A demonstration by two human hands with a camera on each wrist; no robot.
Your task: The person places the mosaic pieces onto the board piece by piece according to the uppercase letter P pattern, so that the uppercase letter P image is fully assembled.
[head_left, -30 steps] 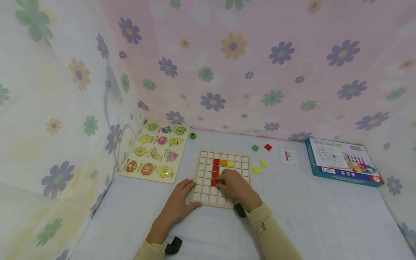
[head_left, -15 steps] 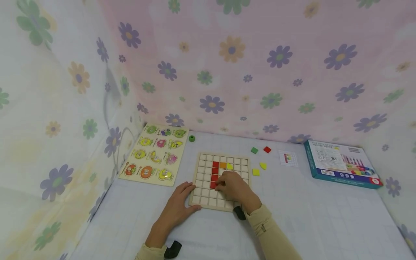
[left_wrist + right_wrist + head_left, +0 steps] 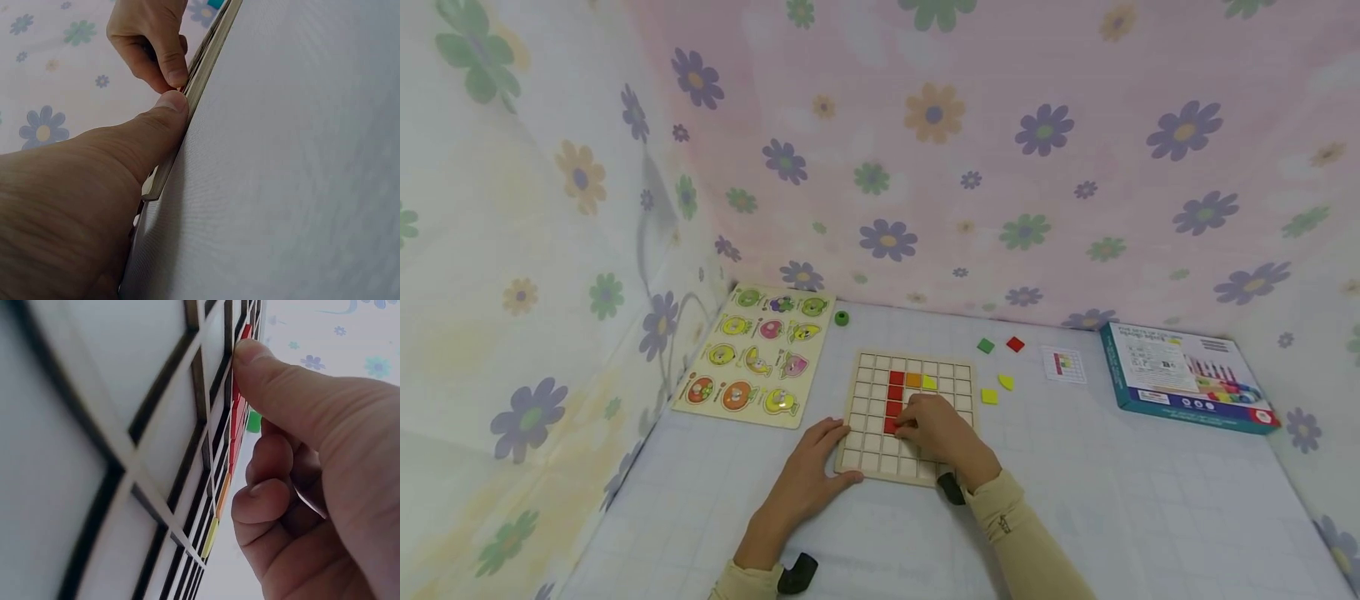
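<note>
A wooden grid board (image 3: pixel 868 462) lies flat on the table, holding a column of red square tiles (image 3: pixel 896 393), an orange tile (image 3: pixel 913 380) and a yellow tile (image 3: pixel 929 382). At the column's near end my right hand (image 3: pixel 942 429) has its thumb and index finger together on a red tile; in the left wrist view a small reddish bit shows between those fingertips. My left hand (image 3: pixel 808 471) rests against the board's near left corner, its thumb (image 3: pixel 159 122) straight along the front edge and its fingers at the left side. The palm hides part of the grid.
Loose green (image 3: pixel 985 345), red (image 3: pixel 1015 343) and yellow tiles (image 3: pixel 989 397) lie right of the board, beside a pattern card (image 3: pixel 1063 364). A boxed set (image 3: pixel 1187 379) sits further right. Left stands a fruit puzzle board (image 3: pixel 752 354), with a green ring-like piece (image 3: pixel 842 318) near it.
The head view has shifted slightly. Both hands stay in place, the right one still at the lowest red tile and the left one at the board's corner.
</note>
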